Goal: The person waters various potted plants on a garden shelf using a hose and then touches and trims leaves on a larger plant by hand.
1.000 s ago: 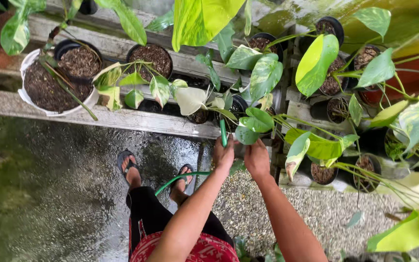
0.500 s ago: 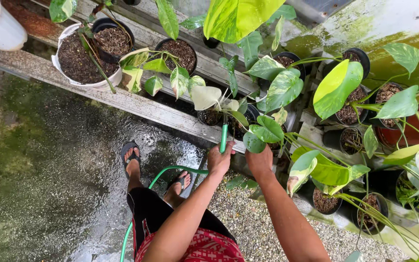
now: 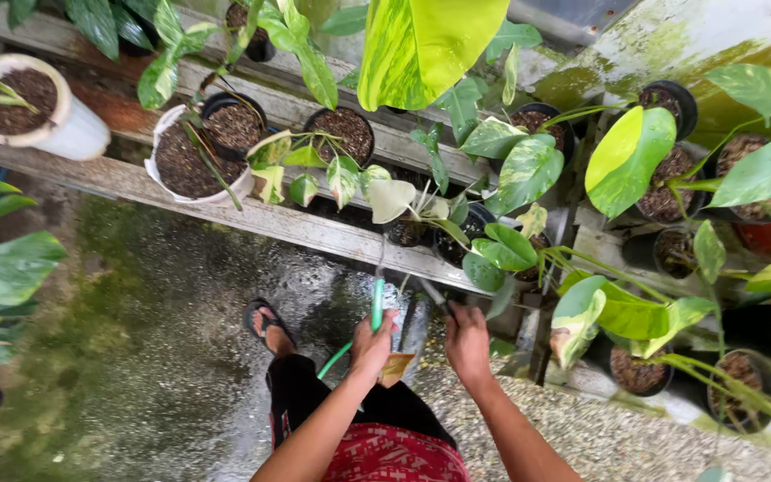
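Since half a second ago, left hand [image 3: 374, 344], gripping the thin green garden hose [image 3: 377, 303], dropped below the weathered wooden bench [image 3: 225, 210] edge; right hand [image 3: 466, 344] pinches something dark, can't tell what.

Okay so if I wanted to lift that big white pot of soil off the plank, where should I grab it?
Probably by the rim of the white pot, two hands on opposite sides, coming from the wet floor side. It sits at the plank's front edge, so that side is open. A small black pot and leaning stems crowd the far side. The left hand holds the green hose.
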